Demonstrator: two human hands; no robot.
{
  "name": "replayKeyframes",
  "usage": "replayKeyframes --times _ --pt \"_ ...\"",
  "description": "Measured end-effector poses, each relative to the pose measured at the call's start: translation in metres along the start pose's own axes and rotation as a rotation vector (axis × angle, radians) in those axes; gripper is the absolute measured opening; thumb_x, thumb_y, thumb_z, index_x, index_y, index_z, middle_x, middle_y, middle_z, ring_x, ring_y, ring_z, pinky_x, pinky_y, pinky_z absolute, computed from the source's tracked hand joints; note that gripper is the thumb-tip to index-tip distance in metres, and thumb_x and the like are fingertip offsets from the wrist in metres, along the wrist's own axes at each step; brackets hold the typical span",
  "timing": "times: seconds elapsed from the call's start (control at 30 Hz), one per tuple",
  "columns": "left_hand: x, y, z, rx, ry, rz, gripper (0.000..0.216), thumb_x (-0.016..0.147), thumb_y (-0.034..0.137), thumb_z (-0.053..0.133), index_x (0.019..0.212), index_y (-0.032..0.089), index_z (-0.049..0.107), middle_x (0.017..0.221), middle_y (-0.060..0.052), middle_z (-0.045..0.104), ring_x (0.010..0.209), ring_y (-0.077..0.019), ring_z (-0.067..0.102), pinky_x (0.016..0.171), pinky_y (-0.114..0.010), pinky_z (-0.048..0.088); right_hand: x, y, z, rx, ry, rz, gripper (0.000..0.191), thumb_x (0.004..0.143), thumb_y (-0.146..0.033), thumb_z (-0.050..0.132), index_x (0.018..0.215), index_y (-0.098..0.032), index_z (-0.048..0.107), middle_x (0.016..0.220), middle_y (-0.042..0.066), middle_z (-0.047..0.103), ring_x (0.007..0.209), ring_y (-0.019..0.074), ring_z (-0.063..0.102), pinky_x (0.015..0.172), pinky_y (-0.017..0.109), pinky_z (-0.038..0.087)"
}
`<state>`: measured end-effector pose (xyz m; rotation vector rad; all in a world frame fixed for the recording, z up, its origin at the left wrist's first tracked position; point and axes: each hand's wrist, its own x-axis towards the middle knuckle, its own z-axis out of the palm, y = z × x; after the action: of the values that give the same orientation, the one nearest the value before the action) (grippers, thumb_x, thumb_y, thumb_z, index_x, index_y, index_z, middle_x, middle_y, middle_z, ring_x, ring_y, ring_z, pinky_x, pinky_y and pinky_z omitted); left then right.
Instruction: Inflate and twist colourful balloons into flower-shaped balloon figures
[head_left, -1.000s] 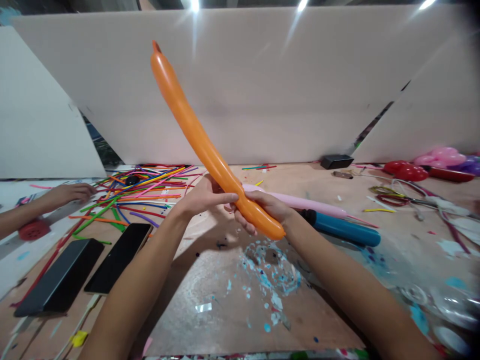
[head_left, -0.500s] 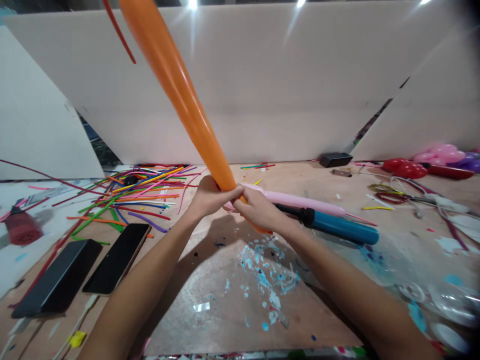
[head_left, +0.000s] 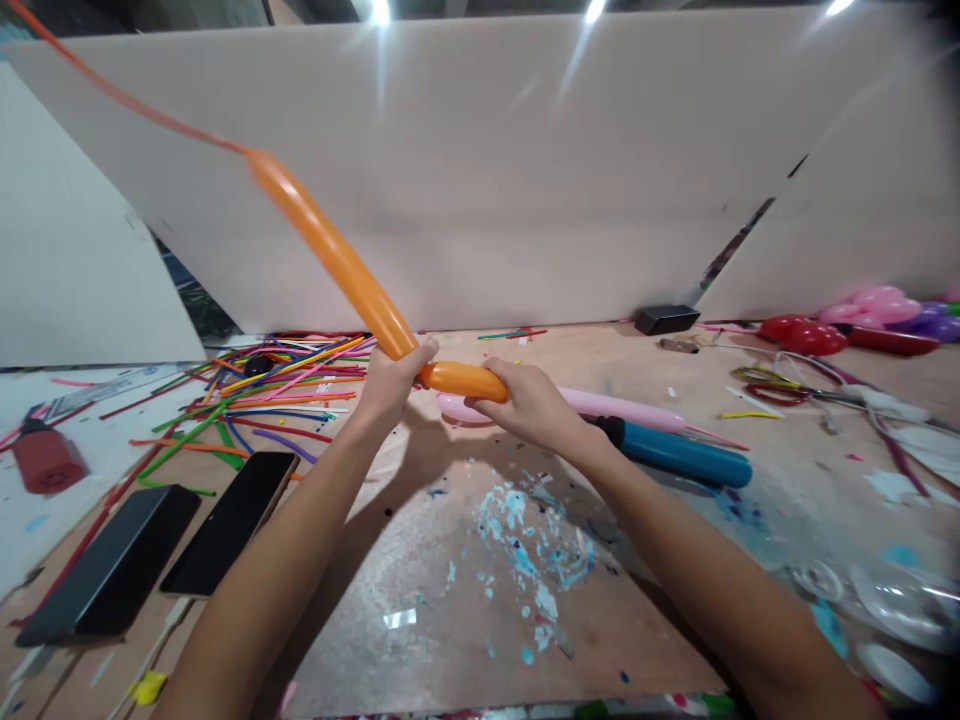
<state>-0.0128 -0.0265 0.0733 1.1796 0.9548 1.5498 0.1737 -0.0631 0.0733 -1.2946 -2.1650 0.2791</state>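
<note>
A long orange balloon [head_left: 337,262] slants up and left from my hands, ending in a thin uninflated tail. My left hand [head_left: 390,385] is closed around it where it bends, its thumb pressed on the balloon. A short inflated section runs across to my right hand [head_left: 529,400], whose fingers are wrapped round that end. Beyond my right hand a pink inflated balloon [head_left: 622,406] lies on the table, partly hidden by the hand. Beside it rests a blue hand pump [head_left: 682,453] with a black nozzle end.
Many uninflated balloons [head_left: 300,385] lie heaped at the left. Nearer are a phone [head_left: 229,525] and a black box-like object [head_left: 112,565]. Scissors [head_left: 832,395] and red balloons [head_left: 802,335] sit at the right. White panels [head_left: 480,180] stand behind; blue flakes [head_left: 525,540] dot the tabletop.
My hands have moved apart, with a short section of the orange balloon now stretched between them. The balloon's long part has tipped lower and its tail end has come into view.
</note>
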Motion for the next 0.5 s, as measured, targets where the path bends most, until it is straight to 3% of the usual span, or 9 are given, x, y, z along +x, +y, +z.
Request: replayKeyframes --times 0.1,0.17,0.3,0.4,0.5 --pt "0.000 0.003 -0.003 -0.036 -0.109 -0.074 0.033 0.066 0.036 0.078 0.070 0.017 0.052 0.061 0.005 0.043 0.051 -0.0069 0.043 0.047 -0.017 0.038 -0.002 -0.003 -0.007 0.123 0.048 -0.058 0.035 0.083 -0.039 0.063 0.112 -0.022 0.053 0.106 0.009 0.061 0.093 0.0246 0.057 0.082 0.036 0.042" --pt "-0.001 0.003 -0.003 -0.030 -0.189 -0.098 0.032 0.066 0.036 0.078 0.073 0.017 0.053 0.064 0.005 0.046 0.054 -0.0072 0.046 0.048 -0.017 0.040 -0.002 -0.004 -0.012 0.301 0.073 -0.019 0.043 0.085 -0.040 0.061 0.121 -0.022 0.048 0.113 0.010 0.056 0.095 0.0225 0.056 0.083 0.036 0.044" --pt "-0.004 -0.002 0.000 -0.035 -0.386 -0.123 0.027 0.068 0.031 0.077 0.076 0.014 0.058 0.070 0.000 0.055 0.061 -0.0096 0.055 0.053 -0.019 0.046 0.004 0.001 -0.013 0.759 0.176 0.146 0.049 0.074 -0.040 0.073 0.114 -0.020 0.050 0.097 0.004 0.054 0.074 0.0136 0.053 0.066 0.027 0.045" --pt "-0.009 -0.001 0.004 -0.135 -0.480 -0.194 0.027 0.072 0.034 0.074 0.084 0.014 0.059 0.078 -0.003 0.060 0.070 -0.0147 0.062 0.060 -0.026 0.054 0.010 0.005 -0.005 1.082 0.225 0.193 0.049 0.071 -0.041 0.075 0.108 -0.020 0.052 0.088 0.001 0.054 0.070 0.0112 0.050 0.062 0.023 0.044" --pt "-0.014 0.004 0.004 -0.150 -0.615 -0.257 0.032 0.073 0.032 0.074 0.096 0.018 0.057 0.088 -0.007 0.065 0.076 -0.0199 0.067 0.063 -0.032 0.057 0.012 0.003 0.002 1.129 0.169 0.157 0.035 0.079 -0.045 0.067 0.095 -0.017 0.055 0.083 0.002 0.055 0.068 0.0100 0.049 0.060 0.022 0.043"
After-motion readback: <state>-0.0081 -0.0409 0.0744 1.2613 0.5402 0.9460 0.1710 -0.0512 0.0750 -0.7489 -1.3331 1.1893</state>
